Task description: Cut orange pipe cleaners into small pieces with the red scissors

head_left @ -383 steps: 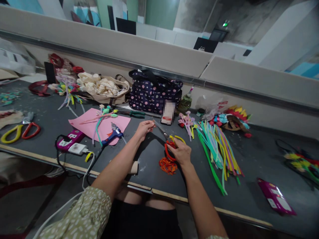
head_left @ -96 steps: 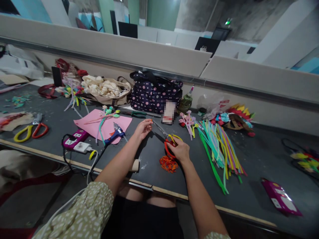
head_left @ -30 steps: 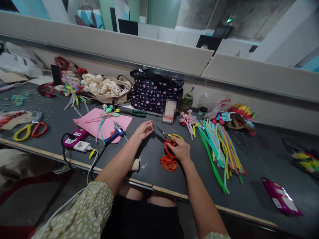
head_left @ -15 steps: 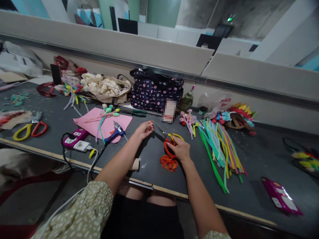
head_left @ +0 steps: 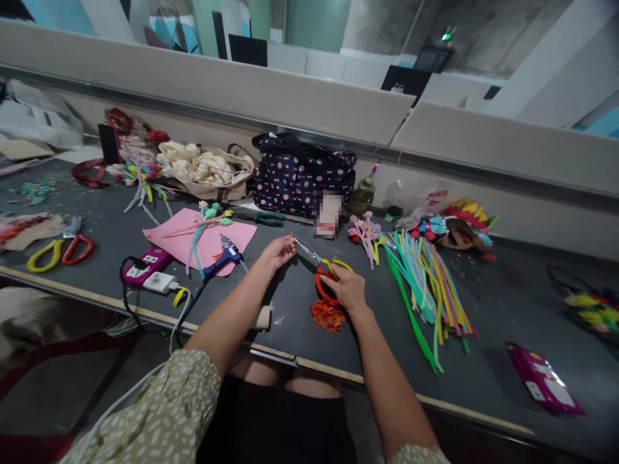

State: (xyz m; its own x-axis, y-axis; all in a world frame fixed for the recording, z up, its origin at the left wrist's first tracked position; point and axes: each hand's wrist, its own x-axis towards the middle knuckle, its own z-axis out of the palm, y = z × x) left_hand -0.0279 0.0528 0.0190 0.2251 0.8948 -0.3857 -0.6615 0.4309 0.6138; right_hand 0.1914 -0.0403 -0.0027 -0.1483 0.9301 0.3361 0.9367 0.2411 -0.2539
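Note:
Scissors [head_left: 329,267] with one yellow and one red handle are in my right hand [head_left: 349,288], blades pointing up and left. Their tips reach the fingertips of my left hand [head_left: 282,251], which is closed in a pinch. Whatever that pinch holds is too small to make out. On the dark tabletop just below the scissors lies a small heap of orange-red cut pieces [head_left: 327,316]. A beige roll [head_left: 262,318] rests by the table edge, partly behind my left forearm.
A blue glue gun [head_left: 223,258] lies on pink paper [head_left: 169,233], left of me, near a purple power strip [head_left: 145,268]. Pipe cleaners [head_left: 430,290] spread on the right. Behind stand a dotted bag [head_left: 294,180] and a green bottle [head_left: 362,195]. Second scissors [head_left: 62,248] lie far left.
The scissors have shifted slightly left, and their blades look closer together than before. My left hand stays in nearly the same place, still pinching.

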